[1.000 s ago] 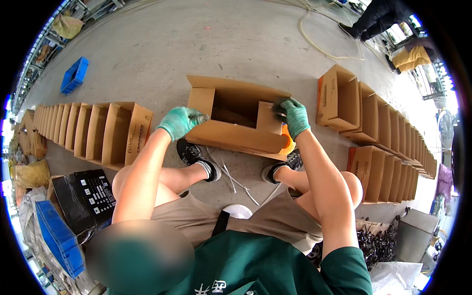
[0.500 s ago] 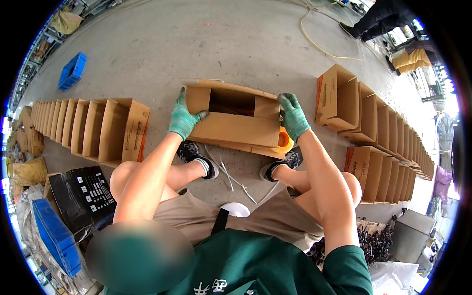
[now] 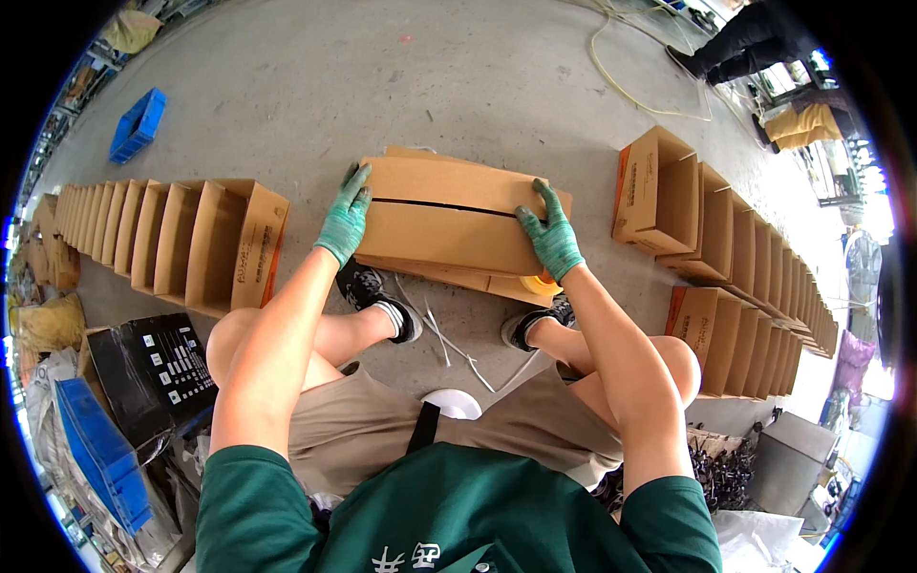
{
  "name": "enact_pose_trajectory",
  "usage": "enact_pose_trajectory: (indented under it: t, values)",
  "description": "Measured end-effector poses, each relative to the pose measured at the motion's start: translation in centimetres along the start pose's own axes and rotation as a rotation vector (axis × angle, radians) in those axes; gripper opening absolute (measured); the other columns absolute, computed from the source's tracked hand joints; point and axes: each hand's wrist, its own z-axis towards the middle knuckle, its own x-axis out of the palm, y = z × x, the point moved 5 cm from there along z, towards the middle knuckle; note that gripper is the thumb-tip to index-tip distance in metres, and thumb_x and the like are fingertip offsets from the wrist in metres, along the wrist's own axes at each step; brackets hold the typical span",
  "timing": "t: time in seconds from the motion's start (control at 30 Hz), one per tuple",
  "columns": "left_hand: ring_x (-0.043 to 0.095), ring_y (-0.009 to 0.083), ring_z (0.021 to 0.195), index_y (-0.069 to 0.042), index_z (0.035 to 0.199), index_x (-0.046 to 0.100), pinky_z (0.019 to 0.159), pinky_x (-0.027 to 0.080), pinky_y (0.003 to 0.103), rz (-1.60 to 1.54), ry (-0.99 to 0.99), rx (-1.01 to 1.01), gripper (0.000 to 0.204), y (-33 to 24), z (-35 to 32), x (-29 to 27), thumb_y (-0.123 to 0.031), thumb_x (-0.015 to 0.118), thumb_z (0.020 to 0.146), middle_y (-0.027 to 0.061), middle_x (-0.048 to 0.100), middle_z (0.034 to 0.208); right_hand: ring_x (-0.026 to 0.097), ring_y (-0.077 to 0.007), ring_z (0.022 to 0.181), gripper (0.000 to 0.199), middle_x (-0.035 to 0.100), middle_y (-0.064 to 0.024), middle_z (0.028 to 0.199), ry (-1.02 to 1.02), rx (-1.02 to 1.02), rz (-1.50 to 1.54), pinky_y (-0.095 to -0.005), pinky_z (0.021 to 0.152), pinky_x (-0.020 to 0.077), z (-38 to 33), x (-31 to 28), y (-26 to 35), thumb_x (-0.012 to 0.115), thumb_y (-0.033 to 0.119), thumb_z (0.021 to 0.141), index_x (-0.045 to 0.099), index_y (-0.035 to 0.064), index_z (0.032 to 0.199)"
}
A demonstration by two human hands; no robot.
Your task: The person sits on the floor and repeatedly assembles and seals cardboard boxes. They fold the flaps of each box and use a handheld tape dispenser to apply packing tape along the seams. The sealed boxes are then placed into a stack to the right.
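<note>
A brown cardboard box (image 3: 449, 234) lies between my feet, its two long top flaps folded inward with a narrow dark slit between them. My left hand (image 3: 346, 218), in a green glove, grips the box's left end, fingertips at the flap edge. At the right end my gloved right hand (image 3: 551, 232) holds the box, its thumb on the near flap and its fingers by the far flap. What is inside the box is hidden. Beside the box's near right corner, partly covered, sits an orange-yellow round object (image 3: 541, 286), possibly a tape dispenser.
Rows of open cardboard boxes stand at left (image 3: 215, 244) and right (image 3: 659, 191). A blue crate (image 3: 138, 125) lies far left. White straps (image 3: 447, 339) lie between my shoes. A black carton (image 3: 153, 368) is near left. Another person's legs (image 3: 740, 48) show far right, near a loose hose (image 3: 611, 81).
The long top flaps have been folded inward, so the wide opening is now a thin slit. My right hand has shifted left onto the flaps; my left hand stays at the left end.
</note>
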Motion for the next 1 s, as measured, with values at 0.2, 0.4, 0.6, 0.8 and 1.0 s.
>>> enact_pose_trajectory:
  t: [0.2, 0.4, 0.6, 0.8, 1.0]
  values:
    - [0.027, 0.0269, 0.150, -0.017, 0.150, 0.044, 0.120, 0.025, 0.035, -0.117, 0.032, 0.036, 0.045, 0.2, -0.4, 0.4, -0.011, 0.048, 0.105, 0.0163, 0.030, 0.162, 0.029, -0.0310, 0.148, 0.067, 0.027, -0.0144, 0.162, -0.054, -0.086, -0.108, -0.0371, 0.117, 0.0311, 0.1, 0.2, -1.1, 0.065, 0.026, 0.098, 0.032, 0.0129, 0.155]
    - [0.036, 0.0288, 0.145, -0.015, 0.149, 0.044, 0.119, 0.029, 0.037, 0.067, -0.006, 0.061, 0.043, -0.2, -0.6, 1.3, -0.010, 0.044, 0.106, 0.0176, 0.039, 0.157, 0.041, -0.0320, 0.140, 0.061, 0.037, -0.0156, 0.155, -0.038, -0.132, 0.130, -0.0380, 0.110, 0.0394, 1.2, -1.9, -3.6, 0.058, 0.028, 0.101, 0.032, 0.0190, 0.155]
    - [0.040, 0.0286, 0.142, -0.014, 0.149, 0.043, 0.118, 0.030, 0.039, 0.061, -0.035, 0.051, 0.043, 0.5, -1.2, 0.2, -0.013, 0.045, 0.106, 0.0145, 0.043, 0.153, 0.069, -0.0347, 0.100, 0.038, 0.069, -0.0100, 0.123, 0.126, 0.156, -0.695, -0.0410, 0.084, 0.0549, 4.2, -5.0, -10.1, 0.048, 0.027, 0.103, 0.050, 0.0165, 0.140]
    - [0.042, 0.0287, 0.140, -0.015, 0.149, 0.043, 0.117, 0.031, 0.038, 0.135, -0.069, 0.032, 0.043, 1.5, -2.1, -1.2, -0.012, 0.044, 0.107, 0.0147, 0.043, 0.152, 0.057, -0.0222, 0.123, 0.051, 0.063, -0.0032, 0.130, 0.029, 0.519, -0.314, -0.0351, 0.101, 0.0447, 1.2, 3.2, -18.1, 0.050, 0.043, 0.100, 0.048, 0.0152, 0.143]
    - [0.044, 0.0304, 0.138, -0.015, 0.147, 0.045, 0.116, 0.033, 0.039, 0.107, -0.051, 0.051, 0.041, -0.1, -1.1, 0.9, -0.010, 0.046, 0.106, 0.0158, 0.045, 0.150, 0.066, -0.0202, 0.105, 0.042, 0.066, -0.0031, 0.121, -0.114, 0.676, 0.025, -0.0313, 0.091, 0.0492, 2.2, 0.1, -26.4, 0.060, 0.042, 0.094, 0.066, 0.0114, 0.121]
